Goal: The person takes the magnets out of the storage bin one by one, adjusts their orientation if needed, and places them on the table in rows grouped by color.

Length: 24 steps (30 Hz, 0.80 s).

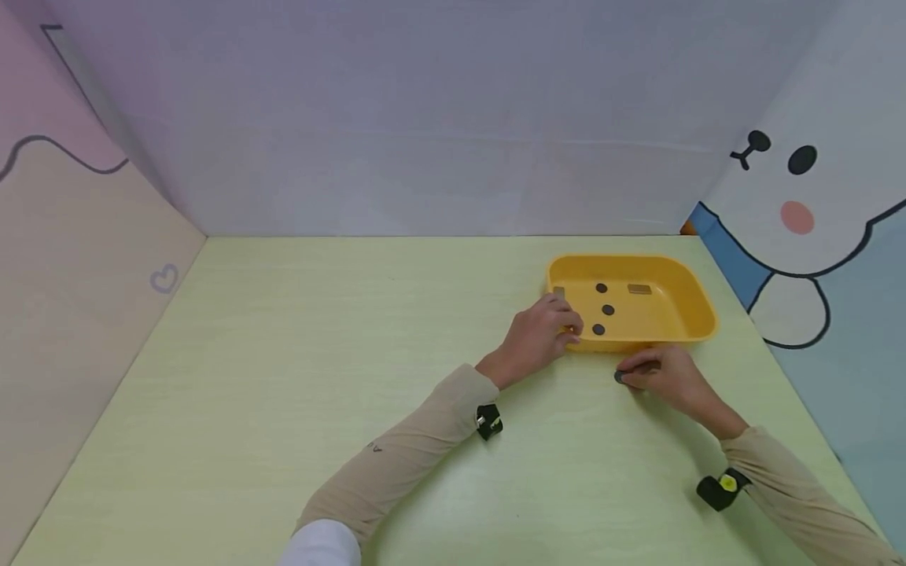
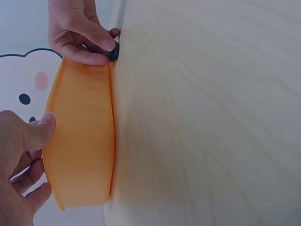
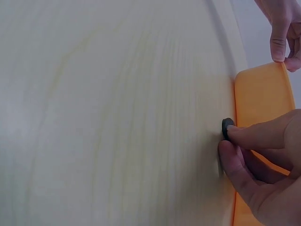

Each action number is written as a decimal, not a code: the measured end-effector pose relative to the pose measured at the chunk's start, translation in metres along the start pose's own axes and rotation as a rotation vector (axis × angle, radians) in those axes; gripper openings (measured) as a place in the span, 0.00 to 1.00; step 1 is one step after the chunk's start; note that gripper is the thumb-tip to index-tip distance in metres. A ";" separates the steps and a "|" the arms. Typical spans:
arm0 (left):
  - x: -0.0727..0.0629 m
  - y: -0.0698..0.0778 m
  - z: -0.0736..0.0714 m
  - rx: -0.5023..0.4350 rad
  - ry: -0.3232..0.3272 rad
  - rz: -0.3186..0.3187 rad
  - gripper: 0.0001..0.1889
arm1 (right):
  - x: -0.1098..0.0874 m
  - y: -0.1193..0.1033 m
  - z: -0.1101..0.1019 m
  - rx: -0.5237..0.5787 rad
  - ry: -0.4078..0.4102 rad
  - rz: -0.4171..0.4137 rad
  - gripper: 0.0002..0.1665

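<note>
A shallow yellow plastic tray (image 1: pixel 661 318) stands at the right of the table. My left hand (image 1: pixel 541 336) grips its rim at the near left corner; in the left wrist view the thumb lies on the outer wall and the fingers curl over the edge. Just in front of the tray's near side, my right hand (image 1: pixel 668 380) pinches a small dark round disc (image 3: pixel 227 128) between thumb and fingers, close to the tabletop. Inside the tray lie three similar dark discs (image 1: pixel 608 310), a brown rectangular piece (image 1: pixel 639 289) and another small rectangular piece (image 1: pixel 559 292) by the left wall.
The pale wood-grain table (image 1: pixel 297 354) runs back to a plain wall (image 1: pixel 425 118). At the right, a side panel (image 1: pixel 842 299) with a cartoon face rises close to the tray. Another panel (image 1: pixel 71 259) borders the table's left edge.
</note>
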State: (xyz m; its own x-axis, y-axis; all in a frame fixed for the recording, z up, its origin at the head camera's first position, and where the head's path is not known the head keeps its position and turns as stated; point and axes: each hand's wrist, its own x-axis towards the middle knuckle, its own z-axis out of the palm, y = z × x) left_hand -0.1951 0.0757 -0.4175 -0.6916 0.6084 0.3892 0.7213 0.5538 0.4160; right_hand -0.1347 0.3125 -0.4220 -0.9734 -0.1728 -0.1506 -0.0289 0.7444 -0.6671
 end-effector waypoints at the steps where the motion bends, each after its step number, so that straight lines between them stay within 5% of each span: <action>1: 0.000 0.000 0.000 0.001 -0.001 -0.002 0.04 | -0.001 0.001 0.000 0.002 0.004 -0.011 0.08; 11: 0.000 0.002 -0.001 -0.004 -0.015 -0.018 0.04 | -0.003 0.004 0.002 0.010 0.033 -0.085 0.06; 24: 0.000 0.002 0.000 0.014 -0.021 -0.026 0.04 | -0.012 -0.011 -0.014 0.023 -0.004 -0.002 0.13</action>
State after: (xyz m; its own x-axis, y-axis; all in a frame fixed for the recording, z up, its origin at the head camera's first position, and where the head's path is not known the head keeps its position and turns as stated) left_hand -0.1938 0.0766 -0.4169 -0.7095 0.6055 0.3605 0.7034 0.5776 0.4143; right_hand -0.1264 0.3157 -0.4024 -0.9724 -0.1768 -0.1524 -0.0253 0.7291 -0.6840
